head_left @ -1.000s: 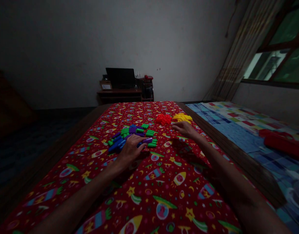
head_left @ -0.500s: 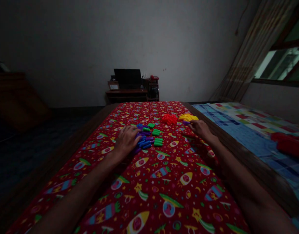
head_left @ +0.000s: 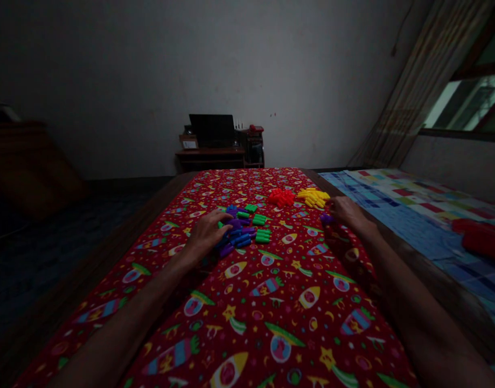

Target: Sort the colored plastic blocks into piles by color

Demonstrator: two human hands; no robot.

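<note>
A mixed heap of blue, purple and green plastic pieces point(head_left: 245, 226) lies on the red rocket-print cloth point(head_left: 271, 302). My left hand point(head_left: 204, 234) rests at the heap's left side, its fingers curled around a purple piece. Further back sit a red pile point(head_left: 281, 197) and a yellow pile point(head_left: 313, 197). My right hand point(head_left: 346, 212) is just right of the yellow pile, near the table's right edge, pinching a small purple piece point(head_left: 326, 219).
A chequered patchwork mat point(head_left: 409, 207) lies right of the table, with a red object point(head_left: 481, 240) on it. A low desk with a dark screen point(head_left: 213, 132) stands against the far wall. A curtain and window are at the right.
My right hand has drawn back from beside the yellow pile toward the table's right edge with a purple piece. My left hand has shifted to the heap's left side and curled its fingers.
</note>
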